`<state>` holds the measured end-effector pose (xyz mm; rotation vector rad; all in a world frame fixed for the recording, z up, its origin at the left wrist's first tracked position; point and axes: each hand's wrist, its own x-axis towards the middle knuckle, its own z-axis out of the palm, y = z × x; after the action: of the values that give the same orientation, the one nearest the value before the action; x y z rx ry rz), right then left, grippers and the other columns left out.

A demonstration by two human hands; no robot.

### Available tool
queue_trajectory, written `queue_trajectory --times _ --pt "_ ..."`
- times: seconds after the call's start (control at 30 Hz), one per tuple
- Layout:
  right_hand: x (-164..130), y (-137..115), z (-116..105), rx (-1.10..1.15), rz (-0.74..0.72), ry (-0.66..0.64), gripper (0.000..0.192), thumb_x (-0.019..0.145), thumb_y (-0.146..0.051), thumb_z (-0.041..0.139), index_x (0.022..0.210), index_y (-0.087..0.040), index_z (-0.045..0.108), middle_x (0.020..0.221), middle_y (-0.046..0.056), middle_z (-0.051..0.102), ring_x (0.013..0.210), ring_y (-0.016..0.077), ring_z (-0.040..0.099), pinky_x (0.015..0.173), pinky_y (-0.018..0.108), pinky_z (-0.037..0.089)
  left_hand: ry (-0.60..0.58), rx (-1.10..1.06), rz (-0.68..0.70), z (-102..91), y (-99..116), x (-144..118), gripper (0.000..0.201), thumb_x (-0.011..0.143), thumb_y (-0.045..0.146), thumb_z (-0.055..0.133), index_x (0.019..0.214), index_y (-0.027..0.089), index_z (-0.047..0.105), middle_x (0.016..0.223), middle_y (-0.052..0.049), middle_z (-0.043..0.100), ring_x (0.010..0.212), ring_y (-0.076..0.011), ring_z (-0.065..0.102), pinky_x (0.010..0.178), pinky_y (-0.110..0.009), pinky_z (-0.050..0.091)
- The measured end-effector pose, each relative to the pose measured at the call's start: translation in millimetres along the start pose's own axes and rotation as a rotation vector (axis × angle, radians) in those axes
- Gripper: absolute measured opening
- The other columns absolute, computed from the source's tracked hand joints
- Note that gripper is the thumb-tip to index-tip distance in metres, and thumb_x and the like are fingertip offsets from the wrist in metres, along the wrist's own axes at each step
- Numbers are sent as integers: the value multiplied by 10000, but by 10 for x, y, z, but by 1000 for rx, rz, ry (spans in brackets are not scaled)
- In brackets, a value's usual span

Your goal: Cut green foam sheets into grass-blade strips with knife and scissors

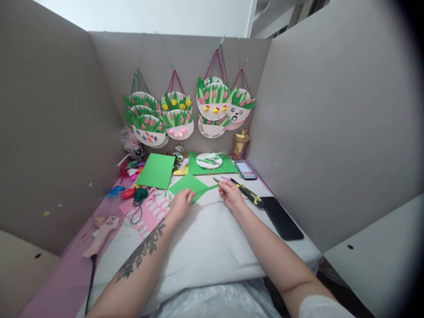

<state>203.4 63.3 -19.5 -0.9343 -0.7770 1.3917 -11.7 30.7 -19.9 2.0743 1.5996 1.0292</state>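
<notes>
The left hand pinches green paper over the table; the right hand grasps a blade, a green strip at its fingertips. Hanging plates look complete; this paper seems only partly cut.

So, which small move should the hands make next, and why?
Perhaps draw the right hand slowly away, to test whether the strip is free: it reaches toward the left hand, and any join with the green sheet there is unclear. Slowly, because a pointed tip shows at the right hand.
</notes>
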Motion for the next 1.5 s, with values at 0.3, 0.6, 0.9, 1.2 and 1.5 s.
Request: queue_trajectory --times 0.3,0.6,0.9,1.2,1.5 --pt "-220 214 262 -78 -15 -286 380 593 -417 776 749 -199 506 670 10 694 547 121 613 493 203 435 90 -371 -116 73 138 -26 238 727 392 589 714 167 668 734 -36 664 681 -165 551 633 -261 392" --pt "-217 9 85 -1055 -300 -171 115 812 -315 544 787 -204 560 715 32 651 693 177 605 658 284 456 214 -590 -258 45 102 -20 349 705 473 635 558 168 550 492 40 448 507 -100 387 505 -228 294" --pt "-81 -391 -451 -1960 9 25 352 794 -104 501 1135 -124 590 1117 193 618 1056 292 569 785 376 458 257 -775 -378 91 -130 29 360 709 505 629 657 156 557 590 36 478 545 -90 402 513 -209 273" --pt "-22 -409 -467 -1911 43 -43 257 722 -282 633 938 -150 679 1045 172 664 954 276 626 730 330 459 245 -809 -376 78 -60 15 362 710 507 615 643 169 504 557 55 439 500 -76 372 490 -206 267" --pt "-139 -273 -340 -827 48 -302 240 671 -342 609 839 -174 572 692 24 625 556 128 552 463 203 341 310 -795 -395 89 -57 39 340 688 480 619 644 175 478 567 49 457 518 -80 424 505 -201 330"
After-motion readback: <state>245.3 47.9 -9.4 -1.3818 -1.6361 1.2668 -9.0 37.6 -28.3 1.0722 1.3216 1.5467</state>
